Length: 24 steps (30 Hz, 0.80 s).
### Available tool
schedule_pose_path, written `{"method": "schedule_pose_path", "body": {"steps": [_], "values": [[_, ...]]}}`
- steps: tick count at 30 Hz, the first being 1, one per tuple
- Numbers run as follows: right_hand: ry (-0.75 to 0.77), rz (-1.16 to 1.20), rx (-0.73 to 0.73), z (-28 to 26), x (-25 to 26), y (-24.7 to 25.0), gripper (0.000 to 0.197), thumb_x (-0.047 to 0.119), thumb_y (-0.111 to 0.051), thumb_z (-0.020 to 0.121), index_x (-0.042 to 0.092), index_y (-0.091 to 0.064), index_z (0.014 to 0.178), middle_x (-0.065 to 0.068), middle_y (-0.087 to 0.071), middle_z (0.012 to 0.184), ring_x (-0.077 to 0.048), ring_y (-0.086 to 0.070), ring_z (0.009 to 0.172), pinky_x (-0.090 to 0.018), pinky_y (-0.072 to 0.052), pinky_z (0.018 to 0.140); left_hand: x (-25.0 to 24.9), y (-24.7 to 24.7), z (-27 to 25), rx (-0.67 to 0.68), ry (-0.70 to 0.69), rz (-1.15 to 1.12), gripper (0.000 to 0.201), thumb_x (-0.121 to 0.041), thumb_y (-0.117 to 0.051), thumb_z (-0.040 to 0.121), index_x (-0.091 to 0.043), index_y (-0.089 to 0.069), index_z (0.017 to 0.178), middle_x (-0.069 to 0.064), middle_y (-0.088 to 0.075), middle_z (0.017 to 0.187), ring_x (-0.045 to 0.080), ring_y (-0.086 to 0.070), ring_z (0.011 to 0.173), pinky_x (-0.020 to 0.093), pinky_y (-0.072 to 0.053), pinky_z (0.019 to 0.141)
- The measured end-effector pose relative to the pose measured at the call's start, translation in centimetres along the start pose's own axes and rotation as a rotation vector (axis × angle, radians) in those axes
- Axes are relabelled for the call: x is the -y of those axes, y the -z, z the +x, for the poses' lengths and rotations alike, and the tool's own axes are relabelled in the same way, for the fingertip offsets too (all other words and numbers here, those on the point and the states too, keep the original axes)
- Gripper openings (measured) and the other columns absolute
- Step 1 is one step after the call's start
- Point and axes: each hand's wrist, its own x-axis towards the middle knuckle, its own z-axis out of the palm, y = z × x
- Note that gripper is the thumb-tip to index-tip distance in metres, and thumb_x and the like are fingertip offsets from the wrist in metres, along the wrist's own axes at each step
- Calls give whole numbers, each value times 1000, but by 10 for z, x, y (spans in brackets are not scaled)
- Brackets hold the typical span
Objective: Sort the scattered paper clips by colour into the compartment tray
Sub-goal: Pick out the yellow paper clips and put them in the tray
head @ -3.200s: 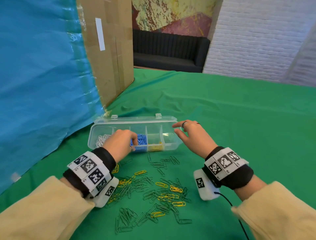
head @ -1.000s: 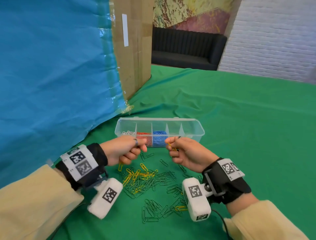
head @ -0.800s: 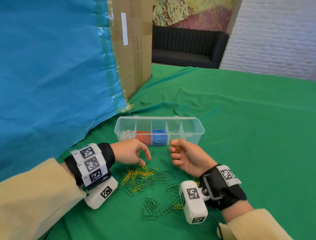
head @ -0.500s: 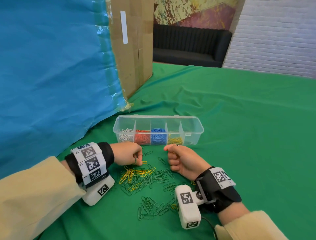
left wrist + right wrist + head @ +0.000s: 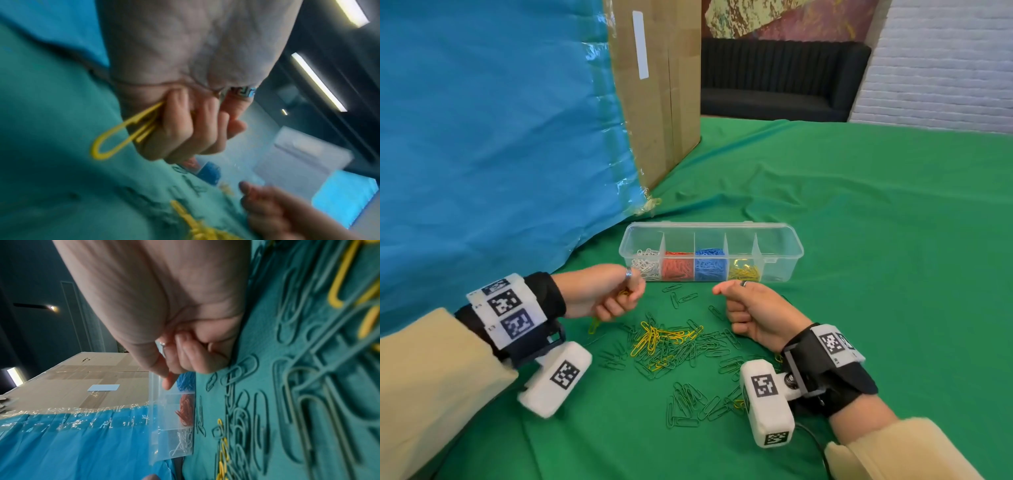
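Green and yellow paper clips [image 5: 671, 346] lie scattered on the bench [image 5: 876, 240] nearest the person. Just above them the left hand [image 5: 602, 291] clutches yellow clips [image 5: 121, 134], likely gathered for one trip. The right hand [image 5: 751, 313] is curled, apparently empty. Beyond, the compartment tray [image 5: 780, 233] holds white, red, blue and yellow; its right-end compartment looks empty. No legible writing.

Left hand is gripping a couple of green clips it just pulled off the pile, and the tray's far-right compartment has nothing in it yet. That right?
Not quite: the clips the left hand grips are yellow clips, not green, as the left wrist view shows. The rest holds: in the head view the tray has nothing visible in its far-right compartment.
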Motion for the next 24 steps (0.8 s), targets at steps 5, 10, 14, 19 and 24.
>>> {"method": "schedule_pose_path", "body": {"steps": [5, 10, 14, 19, 24], "values": [[2, 4, -8, -1, -1, 0, 14, 13, -43, 97, 14, -55, 88, 8, -27, 50, -5, -22, 40, -15, -25, 36, 7, -16, -8, -113, -126, 971, 5, -29, -69, 78, -26, -67, 74, -13, -48, 42, 2, -38, 42, 18, -30, 47], [8, 10, -8, -2, -1, 0, 15, 13, -43, 97, 13, -54, 88, 9, -29, 46, -4, -24, 38, -15, -25, 35, 7, -24, -4, -194, -127, 1120, 26, -47, -74, 71, -27, -64, 85, -4, -45, 60, 8, -38, 49, 22, -28, 47], [11, 12, -4, -3, 0, -1, 16, 12, -41, 98, 13, -53, 87, 10, -29, 45, -4, -23, 37, -15, -25, 35, 5, -24, -4, -222, -125, 1132, 27, -44, -74, 74, -24, -66, 91, -8, -40, 62, 3, -36, 51, 18, -25, 46], [13, 17, -4, -2, 0, -1, 17, 12, -41, 98, 14, -53, 86, 10, -29, 45, -4, -23, 38, -15, -25, 35, 9, -20, -3, -239, -129, 1093, 22, -44, -71, 77, -28, -62, 88, -8, -43, 57, 4, -36, 48, 17, -24, 44], [14, 10, -5, -2, 0, -1, 16, 13, -41, 98, 13, -53, 87, 9, -30, 46, -4, -23, 39, -15, -25, 36, 10, -19, 1, -225, -120, 1119, 14, -37, -70, 80, -25, -65, 86, -9, -42, 53, 4, -35, 45, 16, -24, 43]]}}
